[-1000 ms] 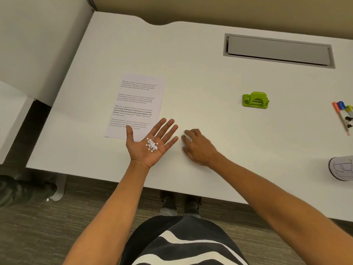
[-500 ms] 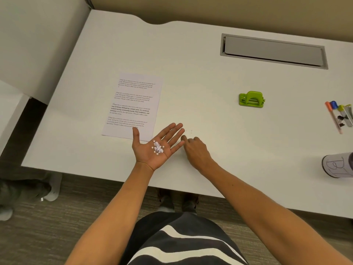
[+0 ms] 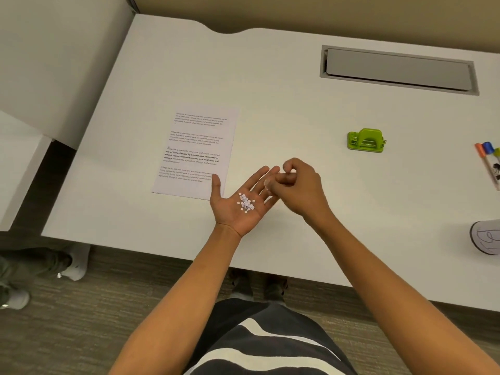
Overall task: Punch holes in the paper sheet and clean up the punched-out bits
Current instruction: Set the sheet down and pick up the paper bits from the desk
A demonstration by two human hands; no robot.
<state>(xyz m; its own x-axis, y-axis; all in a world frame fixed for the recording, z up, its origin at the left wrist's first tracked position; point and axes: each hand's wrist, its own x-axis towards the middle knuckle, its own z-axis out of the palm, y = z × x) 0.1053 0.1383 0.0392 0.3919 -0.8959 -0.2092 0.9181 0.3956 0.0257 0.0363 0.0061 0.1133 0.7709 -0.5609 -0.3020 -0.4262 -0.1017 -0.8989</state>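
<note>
Our left hand (image 3: 238, 201) lies flat, palm up, fingers straight and spread, and a small heap of white punched-out bits (image 3: 246, 203) rests on the palm. Our right hand (image 3: 295, 185) sits just beside it, touching the left fingertips, with its fingers curled in; whether it pinches any bits we cannot tell. The paper sheet (image 3: 196, 151) lies on the white desk (image 3: 297, 109) just left of the left hand, its near right corner under the thumb. The green hole punch (image 3: 366, 140) stands well apart to the right. Farther right are coloured markers (image 3: 487, 158) and a white cup (image 3: 485, 240) at the edge. A grey cable tray lid (image 3: 397, 70) is set into the far side. Carpet (image 3: 108, 307) covers the floor.
</note>
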